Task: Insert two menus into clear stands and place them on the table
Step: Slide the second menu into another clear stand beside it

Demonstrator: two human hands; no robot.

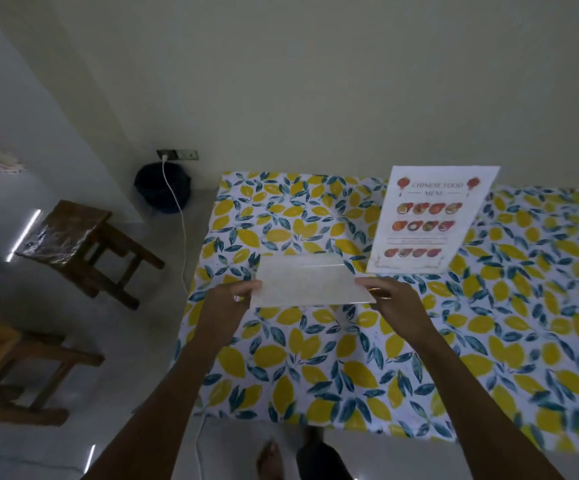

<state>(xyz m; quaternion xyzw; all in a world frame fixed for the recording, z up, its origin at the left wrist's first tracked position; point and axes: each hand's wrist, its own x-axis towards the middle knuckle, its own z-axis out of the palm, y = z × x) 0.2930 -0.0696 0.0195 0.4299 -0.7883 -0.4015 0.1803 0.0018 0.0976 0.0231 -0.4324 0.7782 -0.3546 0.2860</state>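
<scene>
One menu (433,220), headed "Chinese Food Menu", stands upright in a clear stand on the lemon-print tablecloth (350,358), at the back right. In front of me a second clear stand with a pale sheet in it (310,284) is held just above the table, tilted away so I see its blank back. My left hand (236,296) pinches its left edge. My right hand (390,299) grips its right edge. Whether the stand's base touches the cloth I cannot tell.
The table's left edge runs near x 650, its near edge by my feet (270,459). On the floor to the left stand a wooden stool (80,233), another wooden seat (7,365), a dark bin (161,188) and a white charging cable (180,230).
</scene>
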